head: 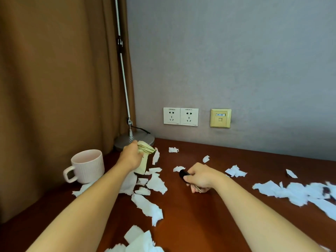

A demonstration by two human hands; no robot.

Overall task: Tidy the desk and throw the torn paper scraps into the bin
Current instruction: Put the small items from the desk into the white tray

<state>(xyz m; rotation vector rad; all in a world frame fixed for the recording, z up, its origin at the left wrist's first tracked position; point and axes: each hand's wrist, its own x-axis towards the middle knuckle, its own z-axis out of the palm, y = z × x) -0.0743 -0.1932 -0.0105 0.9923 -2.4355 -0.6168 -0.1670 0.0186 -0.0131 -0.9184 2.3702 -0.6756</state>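
Ragged white paper scraps (156, 186) on glossy wooden desk (209, 215)

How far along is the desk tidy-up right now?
Barely begun. The left hand grips a folded cream cloth; the right hand holds a small black object. Torn white paper scraps cover the brown wooden desk. No bin is visible.

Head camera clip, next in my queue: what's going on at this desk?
A person is tidying a brown desk strewn with torn white paper scraps. The left hand grips a cream folded cloth or booklet; I cannot tell which. The right hand holds a small dark object low over the desk. A pink mug stands at the left. No bin is in view.
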